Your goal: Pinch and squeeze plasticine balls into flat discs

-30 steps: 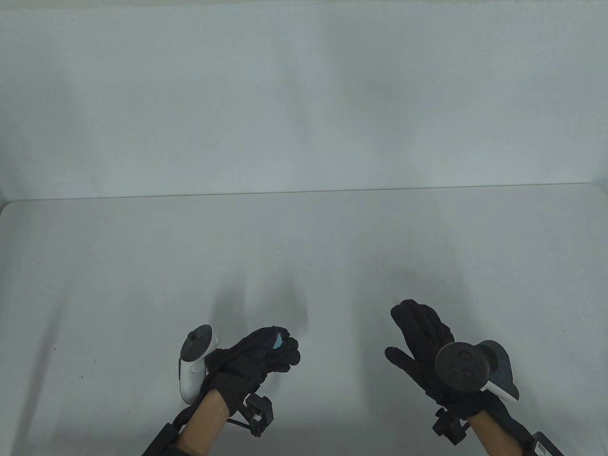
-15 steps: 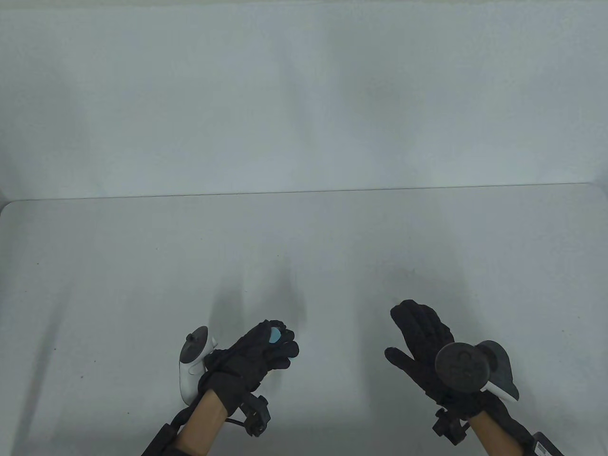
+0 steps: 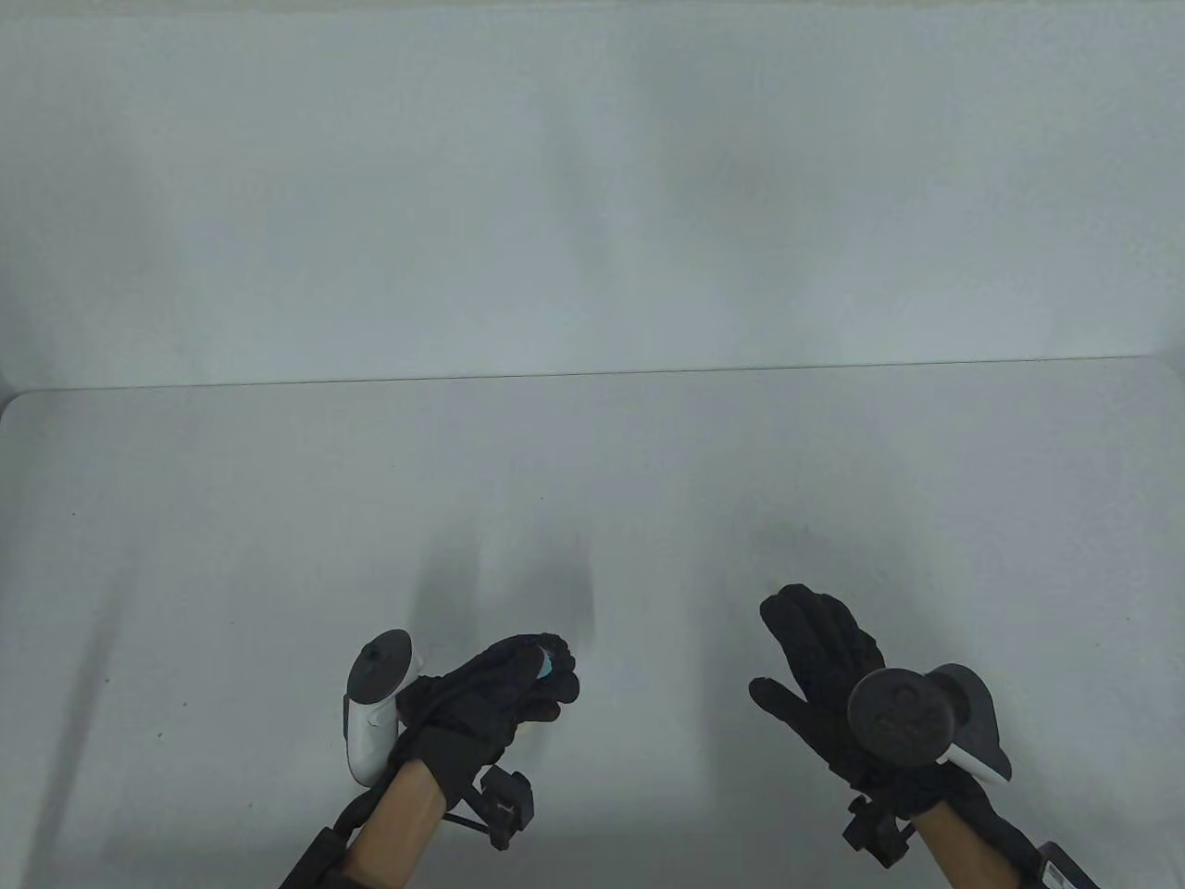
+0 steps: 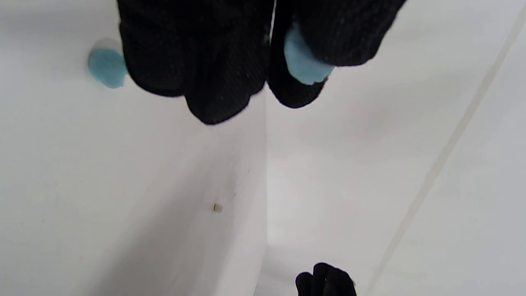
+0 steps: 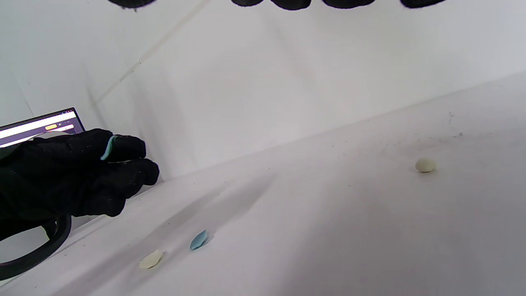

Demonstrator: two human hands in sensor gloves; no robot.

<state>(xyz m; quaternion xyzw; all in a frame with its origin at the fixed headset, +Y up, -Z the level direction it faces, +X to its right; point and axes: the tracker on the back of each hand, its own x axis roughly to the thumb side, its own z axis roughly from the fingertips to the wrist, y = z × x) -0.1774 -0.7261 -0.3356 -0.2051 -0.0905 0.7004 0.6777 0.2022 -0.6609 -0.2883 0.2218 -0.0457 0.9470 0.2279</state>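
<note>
My left hand [image 3: 554,669] pinches a light blue plasticine piece [image 3: 548,661] between thumb and fingers, a little above the table. In the left wrist view the piece [image 4: 304,61] looks partly flattened between the fingertips [image 4: 345,37]. In the right wrist view only its thin edge [image 5: 109,148] shows. My right hand [image 3: 776,648] is open and empty, fingers spread, to the right. A flat blue disc [image 5: 199,240] and a flat cream disc [image 5: 151,260] lie on the table near the left hand. A cream ball [image 5: 425,165] lies apart from them.
A white table [image 3: 278,519] meets a white wall at the back. The blue disc on the table also shows in the left wrist view [image 4: 107,68]. A laptop screen [image 5: 37,125] stands behind the left hand.
The left hand's fingers have closed tighter on the blue piece, so less of it shows. The right hand has not moved.
</note>
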